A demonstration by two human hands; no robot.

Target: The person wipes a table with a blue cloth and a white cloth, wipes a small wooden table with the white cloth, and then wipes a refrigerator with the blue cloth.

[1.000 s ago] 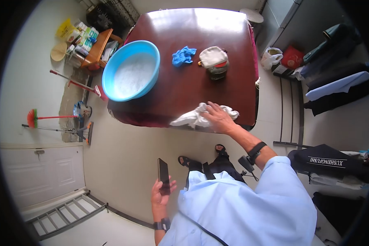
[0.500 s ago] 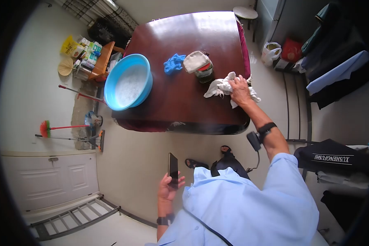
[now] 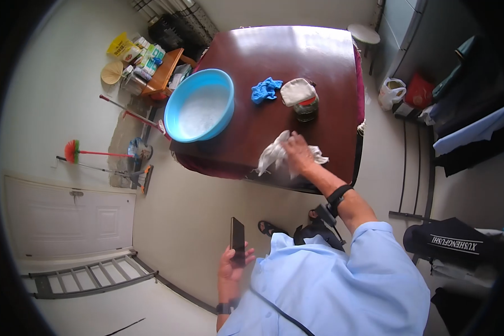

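Held one blue basin (image 3: pixel 226 121) of whitish suds (image 3: pixel 200 109) on one brown table (image 3: pixel 325 56). Gripped one dark phone (image 3: pixel 237 241) in the left hand (image 3: pixel 231 266), with fingers clamped on its edges, partly hidden behind. Included one crumpled blue wad (image 3: pixel 266 90). Pressed one white cloth (image 3: pixel 273 153), rumpled, middle covered, near the table's front edge under the right hand (image 3: pixel 298 154), with fingers too blurred to tell apart or together. Showed one dark jar (image 3: pixel 306 111), top hidden by one pale pouch (image 3: pixel 297 92).
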